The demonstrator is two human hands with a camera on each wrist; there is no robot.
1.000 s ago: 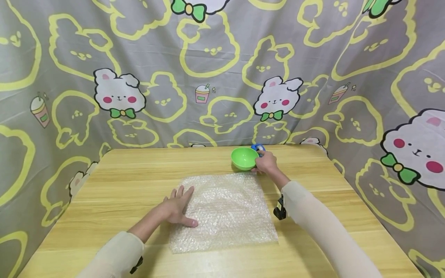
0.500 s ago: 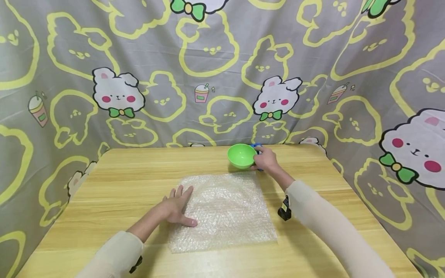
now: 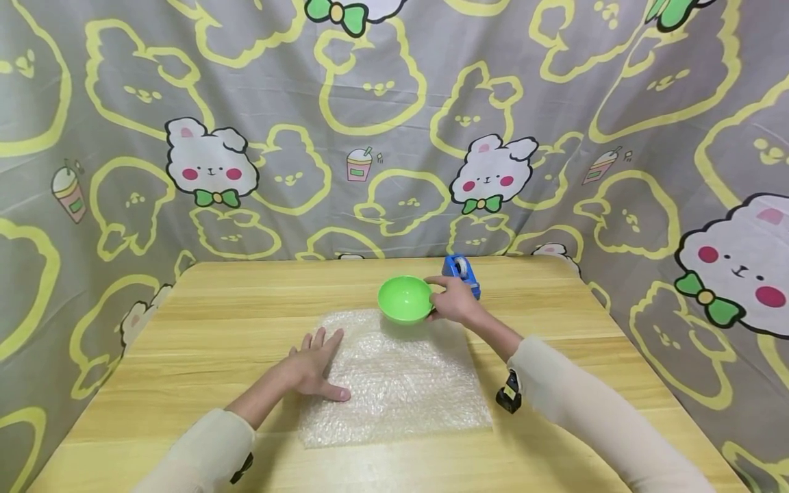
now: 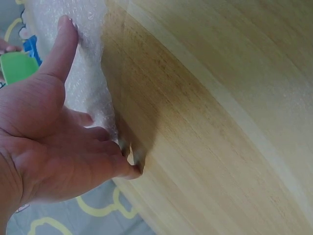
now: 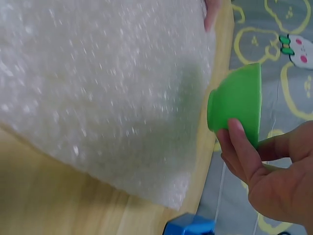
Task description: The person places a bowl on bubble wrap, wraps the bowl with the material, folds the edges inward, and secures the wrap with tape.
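Observation:
A sheet of bubble wrap (image 3: 401, 383) lies flat on the wooden table. My left hand (image 3: 311, 370) rests on its left edge with the fingers spread; the left wrist view shows the thumb on the wrap (image 4: 88, 63). In my right hand (image 3: 455, 301) is a green bowl (image 3: 405, 300), pinched at its right side between thumb and fingers. The bowl is held upright above the far edge of the wrap, apart from it in the right wrist view, where its outer wall (image 5: 239, 100) shows.
A blue tape dispenser (image 3: 462, 274) stands at the back of the table, just behind my right hand. Wooden tabletop (image 3: 246, 294) surrounds the wrap. A grey patterned curtain (image 3: 394, 137) hangs behind and at both sides.
My right hand has carried the bowl left and nearer, from beside the tape dispenser to over the wrap's far edge. The dispenser shows more fully. My left hand stays in place.

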